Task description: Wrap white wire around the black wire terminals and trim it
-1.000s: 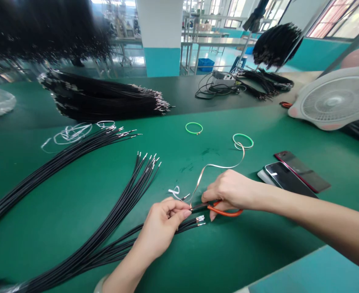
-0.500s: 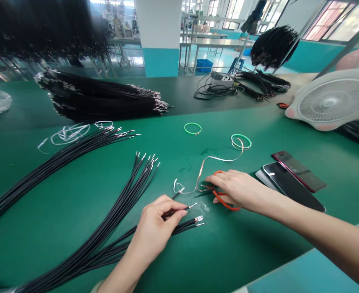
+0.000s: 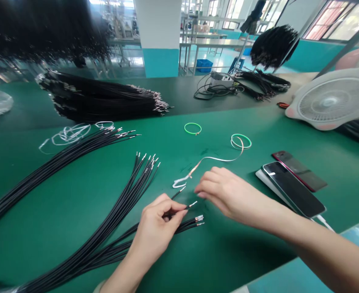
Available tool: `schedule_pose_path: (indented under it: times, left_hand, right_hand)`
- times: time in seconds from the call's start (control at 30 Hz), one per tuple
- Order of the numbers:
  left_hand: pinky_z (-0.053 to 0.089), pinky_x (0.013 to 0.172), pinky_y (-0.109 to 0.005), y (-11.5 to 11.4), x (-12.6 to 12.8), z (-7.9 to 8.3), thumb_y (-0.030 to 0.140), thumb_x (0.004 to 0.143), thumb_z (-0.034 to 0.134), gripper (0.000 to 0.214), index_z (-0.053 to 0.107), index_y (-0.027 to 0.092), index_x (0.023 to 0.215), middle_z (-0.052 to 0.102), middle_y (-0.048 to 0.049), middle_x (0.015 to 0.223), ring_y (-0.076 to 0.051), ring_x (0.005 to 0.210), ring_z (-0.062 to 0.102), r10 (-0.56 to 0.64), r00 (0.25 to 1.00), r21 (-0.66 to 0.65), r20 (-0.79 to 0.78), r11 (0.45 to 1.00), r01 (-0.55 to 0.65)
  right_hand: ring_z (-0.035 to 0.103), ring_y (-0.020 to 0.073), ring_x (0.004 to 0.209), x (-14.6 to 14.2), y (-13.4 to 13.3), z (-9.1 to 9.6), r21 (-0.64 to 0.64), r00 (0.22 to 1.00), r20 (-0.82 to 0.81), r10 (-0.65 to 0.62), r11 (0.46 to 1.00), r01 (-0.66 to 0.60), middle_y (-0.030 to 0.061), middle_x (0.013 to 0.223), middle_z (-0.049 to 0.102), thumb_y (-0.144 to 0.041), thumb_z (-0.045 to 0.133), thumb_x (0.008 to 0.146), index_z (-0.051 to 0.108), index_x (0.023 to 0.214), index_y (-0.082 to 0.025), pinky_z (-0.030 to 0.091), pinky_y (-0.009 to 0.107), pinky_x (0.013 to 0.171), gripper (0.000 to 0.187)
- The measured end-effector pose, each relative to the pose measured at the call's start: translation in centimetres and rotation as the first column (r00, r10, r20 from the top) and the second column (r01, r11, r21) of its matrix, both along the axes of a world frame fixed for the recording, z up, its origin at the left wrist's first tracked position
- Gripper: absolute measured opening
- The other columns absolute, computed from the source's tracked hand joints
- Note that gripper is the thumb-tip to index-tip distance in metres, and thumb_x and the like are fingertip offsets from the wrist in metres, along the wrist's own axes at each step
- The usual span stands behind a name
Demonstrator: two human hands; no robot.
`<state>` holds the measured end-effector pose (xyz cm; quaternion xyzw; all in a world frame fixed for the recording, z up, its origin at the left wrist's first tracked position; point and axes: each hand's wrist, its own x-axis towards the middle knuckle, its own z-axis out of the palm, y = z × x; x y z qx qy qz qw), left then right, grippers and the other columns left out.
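A thin black cable with a bare metal tip (image 3: 192,204) is pinched between the thumb and forefinger of my left hand (image 3: 157,226). A second cable end (image 3: 178,193) juts out just above that hand, and several more cable ends (image 3: 199,221) lie below it. My right hand (image 3: 225,193) hovers just right of the pinched tip, its fingers curled together; whatever they hold, if anything, is hidden. A thin whitish and copper-coloured strip (image 3: 217,158) curls across the table above it, its crumpled white end (image 3: 179,181) close to the cable tips.
Black cable bundles (image 3: 118,207) spread over the left side, with a large pile (image 3: 103,97) behind. Two green rings (image 3: 193,128) lie mid-table. Phones (image 3: 292,187) rest to the right, below a white fan (image 3: 332,99). White string (image 3: 71,134) is tangled at left.
The orange-handled cutting tool in my right hand no longer shows. That hand has shifted left towards the cable tip. The strip's near end has bunched up slightly; my left hand stays put.
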<state>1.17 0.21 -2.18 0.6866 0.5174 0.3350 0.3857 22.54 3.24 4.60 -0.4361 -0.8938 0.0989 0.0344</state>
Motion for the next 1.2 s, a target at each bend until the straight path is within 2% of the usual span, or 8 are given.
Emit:
schedule_pose_path:
  times: [0.17, 0.37, 0.6, 0.77, 0.87, 0.97, 1.03, 1.2]
  left_hand:
    - [0.038, 0.057, -0.023, -0.1, -0.1, 0.1, 0.028, 0.084, 0.060, 0.014, 0.073, 0.023, 0.086, 0.055, -0.0014, 0.073, -0.010, 0.063, 0.049, -0.017, 1.000, 0.029, -0.010, 0.999, 0.017]
    - [0.039, 0.062, -0.023, 0.2, -0.2, 0.3, 0.031, 0.081, 0.065, 0.013, 0.075, 0.023, 0.083, 0.058, -0.0016, 0.074, -0.011, 0.068, 0.052, 0.042, 0.993, -0.112, 0.108, 0.993, -0.030]
    - [0.040, 0.060, -0.024, 0.0, -0.2, 0.6, 0.034, 0.080, 0.065, 0.018, 0.075, 0.020, 0.085, 0.058, -0.0039, 0.076, -0.013, 0.068, 0.053, 0.051, 0.989, -0.166, 0.139, 0.986, -0.027]
    - [0.042, 0.067, -0.026, 0.2, -0.1, 0.5, 0.035, 0.084, 0.061, 0.020, 0.074, 0.021, 0.087, 0.059, -0.0040, 0.078, -0.014, 0.073, 0.055, 0.035, 0.994, -0.136, 0.108, 0.990, -0.020]
    - [0.042, 0.085, -0.030, 0.5, -0.4, 0.4, 0.034, 0.091, 0.051, 0.025, 0.072, 0.023, 0.097, 0.062, -0.0053, 0.096, -0.017, 0.094, 0.056, -0.003, 1.000, -0.008, 0.007, 1.000, 0.003]
    - [0.038, 0.096, -0.034, 0.6, -0.7, 0.1, 0.029, 0.094, 0.043, 0.029, 0.067, 0.022, 0.110, 0.058, -0.0073, 0.111, -0.019, 0.108, 0.051, 0.057, 0.994, 0.069, -0.096, 0.996, -0.050]
    - [0.041, 0.093, -0.033, 0.5, -0.6, -0.2, 0.027, 0.094, 0.041, 0.032, 0.063, 0.019, 0.115, 0.058, -0.0087, 0.113, -0.019, 0.104, 0.054, 0.049, 0.996, 0.014, -0.076, 0.999, -0.048]
    - [0.049, 0.073, -0.029, 0.3, -0.2, -0.8, 0.024, 0.087, 0.051, 0.027, 0.066, 0.016, 0.109, 0.061, -0.0091, 0.104, -0.015, 0.077, 0.059, -0.077, 0.995, -0.211, 0.068, 0.973, 0.090]
  right_hand:
    - [0.039, 0.0180, 0.084, -1.8, 0.1, -0.7, -0.036, 0.985, -0.129, 0.117, 0.992, -0.123, 0.0053, 0.085, 0.057, -0.029, 0.042, 0.099, 0.060, 0.080, -0.014, 0.024, 0.034, 0.075, 0.030]
    - [0.037, 0.0185, 0.085, -1.2, 0.8, -1.2, -0.103, 0.950, -0.186, 0.250, 0.957, -0.272, 0.0082, 0.089, 0.056, -0.020, 0.041, 0.098, 0.060, 0.089, -0.012, 0.024, 0.033, 0.073, 0.023]
    - [0.041, 0.0187, 0.093, -0.8, 1.0, -1.6, -0.124, 0.924, -0.310, 0.224, 0.954, -0.273, 0.0048, 0.089, 0.060, -0.034, 0.054, 0.094, 0.063, 0.096, -0.017, 0.024, 0.033, 0.079, 0.020]
    - [0.045, 0.0170, 0.089, -0.7, 1.3, -1.6, -0.082, 0.918, -0.294, 0.265, 0.950, -0.300, 0.0039, 0.086, 0.063, -0.030, 0.048, 0.097, 0.067, 0.092, -0.018, 0.024, 0.034, 0.081, 0.022]
    - [0.048, 0.0175, 0.092, 0.0, 2.7, -1.4, -0.077, 0.934, -0.303, 0.191, 0.972, -0.224, 0.0019, 0.088, 0.064, -0.044, 0.059, 0.089, 0.068, 0.095, -0.020, 0.024, 0.034, 0.087, 0.026]
    - [0.050, 0.0193, 0.093, 0.4, 5.2, -1.9, 0.006, 0.956, -0.291, -0.017, 1.000, 0.019, 0.0039, 0.095, 0.065, -0.035, 0.056, 0.092, 0.068, 0.094, -0.020, 0.027, 0.035, 0.087, 0.020]
    - [0.050, 0.0201, 0.095, 0.1, 7.3, -2.7, 0.012, 0.948, -0.294, -0.124, 0.991, 0.134, 0.0061, 0.103, 0.065, -0.024, 0.051, 0.094, 0.068, 0.099, -0.019, 0.028, 0.036, 0.088, 0.018]
    - [0.048, 0.0232, 0.109, -1.8, 10.7, -4.5, -0.160, 0.935, -0.323, -0.149, 0.982, 0.101, 0.0072, 0.108, 0.064, -0.017, 0.056, 0.089, 0.069, 0.093, -0.018, 0.024, 0.044, 0.097, 0.013]
